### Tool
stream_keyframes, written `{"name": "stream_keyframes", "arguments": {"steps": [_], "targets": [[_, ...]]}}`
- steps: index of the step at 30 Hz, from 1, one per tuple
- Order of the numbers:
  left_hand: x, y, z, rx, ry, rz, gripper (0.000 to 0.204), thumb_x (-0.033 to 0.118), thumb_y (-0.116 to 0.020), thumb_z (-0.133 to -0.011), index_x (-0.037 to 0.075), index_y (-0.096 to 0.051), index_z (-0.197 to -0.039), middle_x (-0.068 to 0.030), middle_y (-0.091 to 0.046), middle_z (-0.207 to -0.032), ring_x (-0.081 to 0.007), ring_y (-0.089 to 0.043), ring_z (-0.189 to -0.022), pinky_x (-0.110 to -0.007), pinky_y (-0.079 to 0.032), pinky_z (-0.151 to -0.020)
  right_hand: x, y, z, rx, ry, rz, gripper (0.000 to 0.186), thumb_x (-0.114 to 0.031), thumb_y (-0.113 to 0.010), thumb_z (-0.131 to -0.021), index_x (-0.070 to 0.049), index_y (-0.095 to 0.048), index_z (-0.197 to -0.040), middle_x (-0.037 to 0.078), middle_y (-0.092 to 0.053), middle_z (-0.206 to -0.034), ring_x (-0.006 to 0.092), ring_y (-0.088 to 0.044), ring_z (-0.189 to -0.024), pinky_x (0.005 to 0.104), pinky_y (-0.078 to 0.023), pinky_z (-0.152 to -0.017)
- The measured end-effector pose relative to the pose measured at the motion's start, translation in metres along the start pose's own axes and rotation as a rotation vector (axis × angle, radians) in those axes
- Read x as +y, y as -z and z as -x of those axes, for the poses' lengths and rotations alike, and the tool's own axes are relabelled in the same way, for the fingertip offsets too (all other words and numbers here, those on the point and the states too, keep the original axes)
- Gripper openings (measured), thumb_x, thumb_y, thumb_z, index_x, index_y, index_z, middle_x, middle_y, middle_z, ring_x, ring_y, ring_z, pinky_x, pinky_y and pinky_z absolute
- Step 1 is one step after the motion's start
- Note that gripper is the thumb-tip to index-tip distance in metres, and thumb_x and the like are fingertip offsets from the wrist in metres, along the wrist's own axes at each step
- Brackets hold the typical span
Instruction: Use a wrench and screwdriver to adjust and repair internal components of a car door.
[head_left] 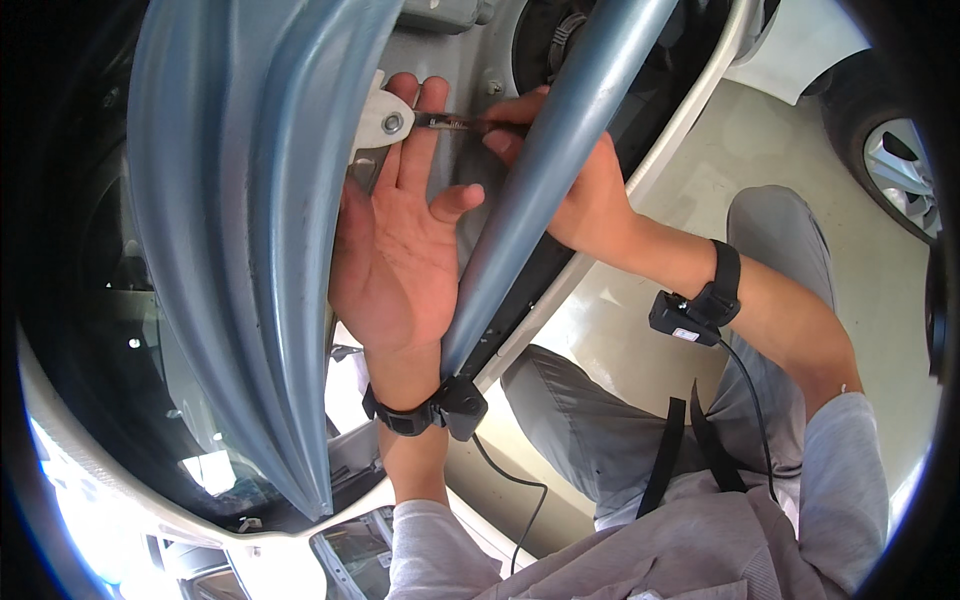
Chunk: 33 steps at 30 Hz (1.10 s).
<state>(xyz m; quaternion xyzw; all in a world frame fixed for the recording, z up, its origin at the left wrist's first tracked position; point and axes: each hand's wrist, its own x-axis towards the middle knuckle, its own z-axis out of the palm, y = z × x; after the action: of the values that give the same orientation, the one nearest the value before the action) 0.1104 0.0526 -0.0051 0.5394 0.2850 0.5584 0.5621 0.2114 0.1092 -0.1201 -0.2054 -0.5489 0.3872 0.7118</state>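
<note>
My left hand (pixel 405 250) is open, palm facing me, with its fingers stretched up beside a white bracket (pixel 373 128) and its thumb apart. Part of that hand is hidden behind the blue-grey ribbed panel. A hex bolt (pixel 393 122) sits in the bracket's rounded end. My right hand (pixel 575 185) reaches behind a blue-grey bar and is closed on a slim, dark, shiny tool (pixel 455 122). That tool lies across in front of my left fingers, its far end beside the bolt; its exact kind I cannot make out.
The large ribbed panel (pixel 255 220) fills the left side. A thick blue-grey bar (pixel 560 140) slants between my hands. Around them runs the pale edge of a vehicle body opening (pixel 690 125). At the far right stands a car wheel (pixel 895 160) on the pale floor (pixel 760 150).
</note>
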Motion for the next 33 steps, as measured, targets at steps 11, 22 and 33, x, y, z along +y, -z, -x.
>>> {"name": "stream_keyframes", "arguments": {"steps": [11, 22, 33], "targets": [[-0.02, -0.005, -0.009, -0.036, -0.058, -0.263, 0.058, 0.037, -0.042, -0.091, 0.01, -0.022, -0.138, -0.015, -0.024, -0.141, -0.0314, -0.02, -0.132, -0.039, -0.049, -0.083, 0.002, -0.009, -0.006, 0.289, -0.043, 0.03, 0.012, -0.004, -0.059, -0.08, -0.004, -0.059, -0.092, 0.009, -0.058, -0.081, 0.0247, -0.055, -0.071, 0.0344, -0.044, -0.063], [-0.029, 0.001, -0.004, -0.018, -0.023, -0.369, 0.059, 0.043, -0.039, -0.091, 0.009, -0.024, -0.136, -0.0148, -0.03, -0.138, -0.029, -0.03, -0.128, -0.031, -0.049, -0.07, 0.014, -0.021, 0.035, 0.214, -0.088, -0.2, 0.016, -0.005, -0.06, -0.08, 0.0, -0.059, -0.095, 0.013, -0.059, -0.079, 0.0251, -0.059, -0.068, 0.0335, -0.046, -0.06], [-0.017, -0.003, 0.0, 0.05, -0.011, -0.215, 0.056, 0.038, -0.036, -0.093, 0.006, -0.022, -0.137, -0.0167, -0.026, -0.14, -0.0301, -0.023, -0.131, -0.034, -0.049, -0.074, -0.002, -0.021, 0.031, -0.057, -0.299, -0.421, 0.022, -0.007, -0.063, -0.078, 0.0, -0.058, -0.098, 0.012, -0.062, -0.086, 0.0289, -0.061, -0.072, 0.0333, -0.048, -0.062]]}}
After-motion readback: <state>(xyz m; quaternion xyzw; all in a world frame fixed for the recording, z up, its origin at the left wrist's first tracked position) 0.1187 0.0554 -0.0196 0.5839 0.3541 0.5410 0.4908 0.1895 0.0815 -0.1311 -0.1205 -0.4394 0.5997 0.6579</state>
